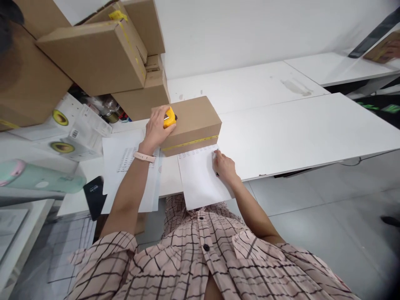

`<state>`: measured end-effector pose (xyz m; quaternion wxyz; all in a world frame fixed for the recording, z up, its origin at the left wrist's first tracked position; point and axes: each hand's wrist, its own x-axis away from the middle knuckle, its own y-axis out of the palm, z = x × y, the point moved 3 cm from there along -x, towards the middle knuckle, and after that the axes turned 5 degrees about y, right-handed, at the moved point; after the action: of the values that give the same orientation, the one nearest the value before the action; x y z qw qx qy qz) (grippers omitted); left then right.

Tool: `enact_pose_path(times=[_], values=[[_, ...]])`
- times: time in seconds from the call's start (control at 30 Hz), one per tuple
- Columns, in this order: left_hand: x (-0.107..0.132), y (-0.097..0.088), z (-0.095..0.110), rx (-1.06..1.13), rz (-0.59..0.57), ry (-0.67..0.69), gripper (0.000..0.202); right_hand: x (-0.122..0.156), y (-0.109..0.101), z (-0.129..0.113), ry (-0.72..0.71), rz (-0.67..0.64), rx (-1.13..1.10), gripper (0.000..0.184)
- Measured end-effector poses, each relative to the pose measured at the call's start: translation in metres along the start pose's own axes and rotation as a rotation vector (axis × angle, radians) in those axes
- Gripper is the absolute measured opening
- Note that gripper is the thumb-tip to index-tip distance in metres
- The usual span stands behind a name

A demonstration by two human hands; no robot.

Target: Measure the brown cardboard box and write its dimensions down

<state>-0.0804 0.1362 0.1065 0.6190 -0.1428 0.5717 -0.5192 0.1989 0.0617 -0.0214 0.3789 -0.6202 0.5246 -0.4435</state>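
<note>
My left hand point(156, 127) is closed round a yellow tape measure point(169, 118), pressed to the left end of a small cardboard box point(193, 118) on the white table point(296, 129). A yellow tape strip point(190, 143) runs along the box's front face. My right hand point(223, 166) rests on a white sheet of paper point(200, 179) just below the box's right corner, fingers pinched round a dark pen whose tip shows under the hand. A pale watch band sits on my left wrist.
More printed sheets point(125, 166) lie under my left arm, with a black phone point(94, 196) at the table edge. Stacked cardboard boxes point(93, 54) and white product boxes point(71, 129) crowd the left. A green bottle point(37, 177) lies at far left. Another person's hand holds a box at top right point(384, 50).
</note>
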Motion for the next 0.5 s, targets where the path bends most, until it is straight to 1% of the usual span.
enact_pose_path(times=[0.03, 0.07, 0.1, 0.13, 0.2, 0.23, 0.27, 0.3, 0.33, 0.37, 0.43, 0.5], values=[[0.000, 0.005, -0.004, -0.007, 0.004, 0.022, 0.060, 0.000, 0.000, 0.003, -0.011, 0.009, -0.035, 0.042], [0.003, 0.007, -0.004, -0.023, 0.040, 0.054, 0.058, 0.000, 0.000, 0.006, -0.023, 0.026, -0.099, 0.042], [0.009, 0.008, -0.002, -0.045, 0.110, 0.095, 0.056, 0.002, 0.001, 0.011, -0.035, 0.043, -0.199, 0.041], [0.018, 0.007, 0.004, -0.067, 0.202, 0.141, 0.052, 0.003, 0.003, 0.017, -0.043, 0.057, -0.334, 0.041], [0.045, 0.008, 0.022, -0.084, 0.375, 0.233, 0.036, 0.008, 0.008, 0.030, -0.071, 0.054, -0.653, 0.040], [0.061, 0.011, 0.031, -0.065, 0.418, 0.264, 0.025, 0.011, 0.011, 0.035, -0.096, 0.045, -0.799, 0.039], [0.078, 0.017, 0.039, -0.040, 0.407, 0.284, 0.020, 0.014, 0.013, 0.040, -0.124, 0.040, -0.920, 0.038], [0.095, 0.026, 0.046, -0.015, 0.354, 0.291, 0.017, 0.016, 0.015, 0.044, -0.155, 0.043, -1.010, 0.037], [0.110, 0.036, 0.051, 0.003, 0.282, 0.259, 0.019, 0.017, 0.017, 0.046, -0.180, 0.051, -1.072, 0.037], [0.123, 0.046, 0.052, 0.008, 0.196, 0.196, 0.021, 0.018, 0.019, 0.047, -0.193, 0.063, -1.114, 0.038], [0.143, 0.065, 0.047, 0.004, 0.026, 0.053, 0.026, 0.018, 0.022, 0.047, -0.182, 0.090, -1.161, 0.038], [0.153, 0.079, 0.038, -0.009, -0.110, -0.055, 0.030, 0.016, 0.024, 0.045, -0.161, 0.103, -1.157, 0.036]])
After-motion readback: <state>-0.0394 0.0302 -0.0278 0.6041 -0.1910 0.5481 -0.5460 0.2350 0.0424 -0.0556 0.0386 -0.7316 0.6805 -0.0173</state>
